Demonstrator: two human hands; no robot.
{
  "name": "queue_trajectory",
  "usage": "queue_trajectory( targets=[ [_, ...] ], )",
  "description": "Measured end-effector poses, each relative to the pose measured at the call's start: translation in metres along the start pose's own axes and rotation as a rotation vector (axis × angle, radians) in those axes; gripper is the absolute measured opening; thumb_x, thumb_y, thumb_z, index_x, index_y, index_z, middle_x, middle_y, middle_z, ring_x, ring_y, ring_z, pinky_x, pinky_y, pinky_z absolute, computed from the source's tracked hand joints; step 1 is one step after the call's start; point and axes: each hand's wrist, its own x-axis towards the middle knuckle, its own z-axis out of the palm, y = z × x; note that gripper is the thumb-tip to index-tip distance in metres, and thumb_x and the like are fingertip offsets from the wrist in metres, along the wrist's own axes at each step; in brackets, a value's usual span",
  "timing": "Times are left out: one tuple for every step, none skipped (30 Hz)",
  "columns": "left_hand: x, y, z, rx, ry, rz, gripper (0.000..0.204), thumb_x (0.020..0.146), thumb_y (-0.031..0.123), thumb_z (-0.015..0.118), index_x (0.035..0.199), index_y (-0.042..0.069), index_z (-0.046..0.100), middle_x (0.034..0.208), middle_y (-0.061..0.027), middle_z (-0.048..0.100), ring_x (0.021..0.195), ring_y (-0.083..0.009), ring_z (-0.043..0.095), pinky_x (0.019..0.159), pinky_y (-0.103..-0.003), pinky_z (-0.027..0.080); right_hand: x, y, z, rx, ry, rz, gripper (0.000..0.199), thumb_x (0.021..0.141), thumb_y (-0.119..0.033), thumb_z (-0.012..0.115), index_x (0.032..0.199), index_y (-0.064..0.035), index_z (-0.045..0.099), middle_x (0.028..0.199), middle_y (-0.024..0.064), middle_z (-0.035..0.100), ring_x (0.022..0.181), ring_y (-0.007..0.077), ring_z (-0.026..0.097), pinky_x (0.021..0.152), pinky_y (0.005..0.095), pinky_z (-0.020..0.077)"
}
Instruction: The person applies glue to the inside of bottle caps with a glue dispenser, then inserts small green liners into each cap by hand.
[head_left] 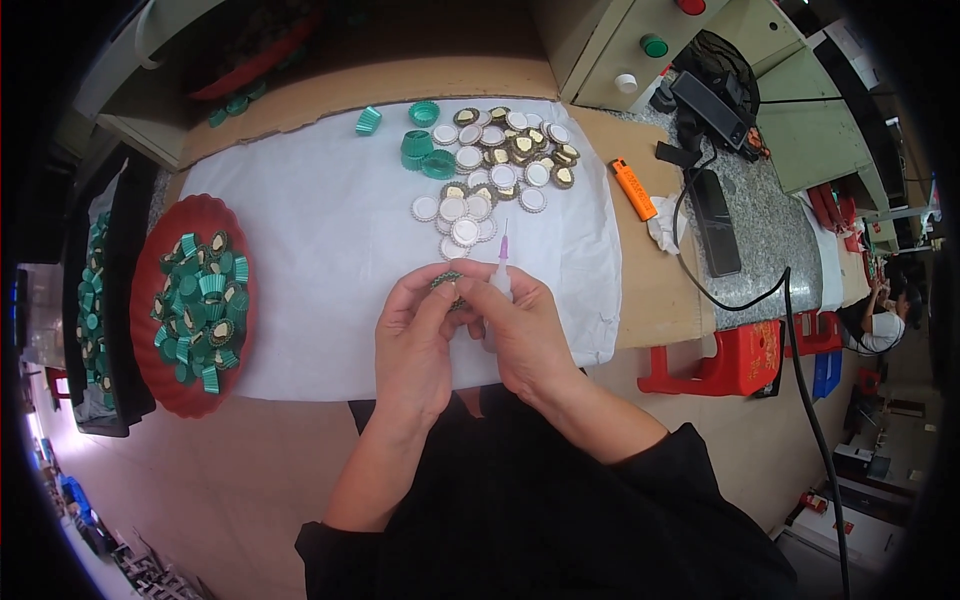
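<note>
Close to the cloth's front edge, my two hands meet around a small green fluted cup (446, 279). My left hand (410, 340) pinches it between thumb and fingers. Tucked in my right hand (532, 335) is a syringe (502, 278) with a pink hub, its thin needle pointing up and away. The right thumb and fingers also press at the cup, partly hiding it. Beyond my hands lie several crimped discs, some showing white faces (465, 232), others dark with cream centres (522, 145). Loose green fluted cups (423, 112), partly stacked, stand left of these discs.
A red scalloped tray (142, 300) of green cups sits left, beside a black crate (118, 422). At right lie an orange lighter (634, 190), crumpled tissue (663, 235), a black phone (716, 222) and a cable (740, 308). Red stools (745, 360) stand below; a person (886, 328) sits farther off.
</note>
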Motion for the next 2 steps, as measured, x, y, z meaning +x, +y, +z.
queue_trajectory(
  targets=[
    [-0.0001, -0.0015, -0.0006, -0.011, -0.007, 0.021, 0.018, 0.082, 0.009, 0.049, 0.099, 0.002, 0.049, 0.09, -0.0089, 0.054, 0.074, -0.0174, 0.051, 0.062, -0.031, 0.042, 0.0, 0.0005, -0.0002, -0.01, -0.005, 0.002, 0.013, 0.078, -0.012, 0.056, 0.088, -0.004, 0.057, 0.069, -0.0017, 0.055, 0.055, 0.0021, 0.043, 0.047, 0.0163, 0.0318],
    [0.0006, -0.0028, -0.0025, 0.002, -0.001, -0.005, 0.021, 0.082, 0.01, 0.051, 0.102, 0.003, 0.047, 0.091, -0.0086, 0.054, 0.076, -0.0176, 0.051, 0.063, -0.031, 0.042, 0.0, 0.0003, 0.0, -0.005, 0.0, 0.011, 0.017, 0.078, -0.012, 0.057, 0.092, -0.003, 0.057, 0.07, -0.0009, 0.055, 0.055, 0.0023, 0.044, 0.048, 0.0162, 0.0326]
  ],
)
